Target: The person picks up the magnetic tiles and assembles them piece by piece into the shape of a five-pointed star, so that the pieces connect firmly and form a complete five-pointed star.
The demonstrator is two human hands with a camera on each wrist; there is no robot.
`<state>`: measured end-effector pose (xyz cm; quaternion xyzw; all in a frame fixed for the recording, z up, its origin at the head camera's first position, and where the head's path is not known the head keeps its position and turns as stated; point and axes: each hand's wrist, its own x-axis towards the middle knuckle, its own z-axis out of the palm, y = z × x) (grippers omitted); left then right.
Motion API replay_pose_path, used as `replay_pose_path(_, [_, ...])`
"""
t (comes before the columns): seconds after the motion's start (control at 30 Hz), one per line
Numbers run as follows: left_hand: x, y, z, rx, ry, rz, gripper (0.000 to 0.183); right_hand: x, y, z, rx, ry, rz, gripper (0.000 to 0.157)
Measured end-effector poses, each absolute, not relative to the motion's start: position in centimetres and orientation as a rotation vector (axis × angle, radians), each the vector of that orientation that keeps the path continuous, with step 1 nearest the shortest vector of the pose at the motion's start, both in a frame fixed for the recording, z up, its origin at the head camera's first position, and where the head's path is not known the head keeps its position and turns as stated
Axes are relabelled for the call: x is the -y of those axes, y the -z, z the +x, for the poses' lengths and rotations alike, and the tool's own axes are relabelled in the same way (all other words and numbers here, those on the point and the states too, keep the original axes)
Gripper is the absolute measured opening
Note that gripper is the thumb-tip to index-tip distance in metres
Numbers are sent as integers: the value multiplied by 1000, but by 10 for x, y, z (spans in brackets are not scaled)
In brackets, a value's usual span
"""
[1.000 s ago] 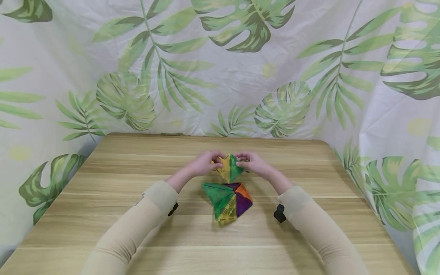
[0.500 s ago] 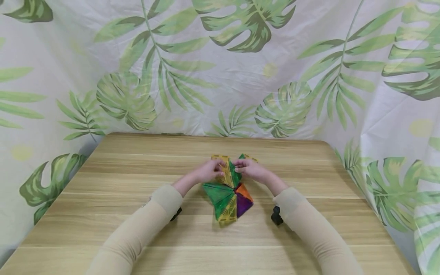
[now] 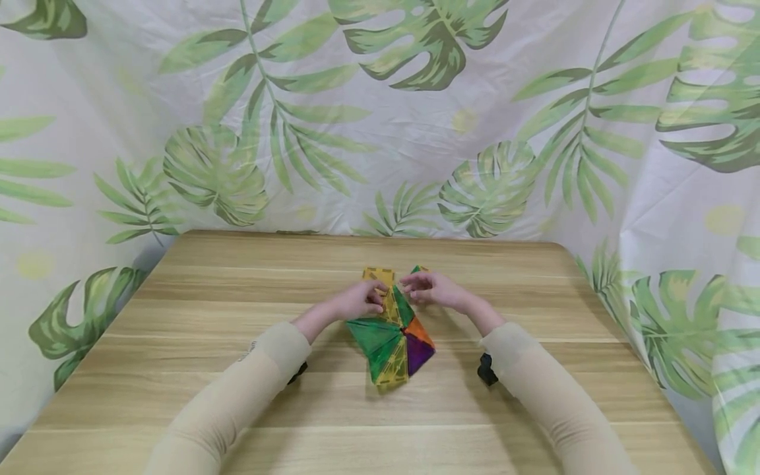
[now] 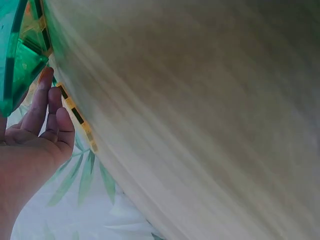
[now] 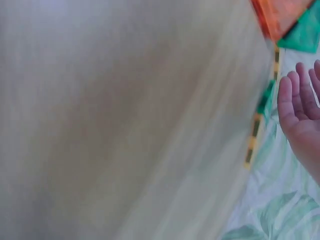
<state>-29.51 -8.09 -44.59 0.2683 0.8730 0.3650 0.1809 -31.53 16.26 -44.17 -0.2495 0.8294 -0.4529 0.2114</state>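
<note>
A star-like build of translucent magnetic tiles [image 3: 380, 338] stands mid-table, with green, yellow, purple and orange triangles round a centre. At its back are a yellow triangle [image 3: 391, 309] and a green triangle [image 3: 404, 306], side by side. My left hand [image 3: 357, 299] is at the yellow triangle, fingertips right by its edge; in the left wrist view a green tile [image 4: 30, 62] hides the thumb. My right hand [image 3: 438, 291] hovers right of the green triangle, fingers loosely extended and holding nothing. The right wrist view shows this hand [image 5: 302, 107] apart from the orange tile [image 5: 282, 17].
Behind the left hand a yellow tile [image 3: 378, 272] lies on the wooden table [image 3: 267, 264]. Another green tile [image 3: 417, 269] with some yellow beside it lies partly hidden behind the right hand. A leaf-print cloth [image 3: 332, 152] hangs past the far edge.
The yellow and green triangle pair has come towards me and down against the back of the build. My right hand has let go of the green triangle and drawn off slightly.
</note>
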Motion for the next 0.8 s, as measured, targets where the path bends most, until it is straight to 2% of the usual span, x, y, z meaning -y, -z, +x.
replay_pose_path(0.3, [85,444,-295,-2447,-1020,918,78,-184,445,-336,-2759,853,-835,47])
replay_pose_path(0.53, [81,444,-297,-2474,-946,1009,74,-193,452,-344,-2785,596,-869,60])
replay_pose_path(0.8, [81,444,-296,-2501,-945,945,73,-187,450,-344,-2762,436,-900,60])
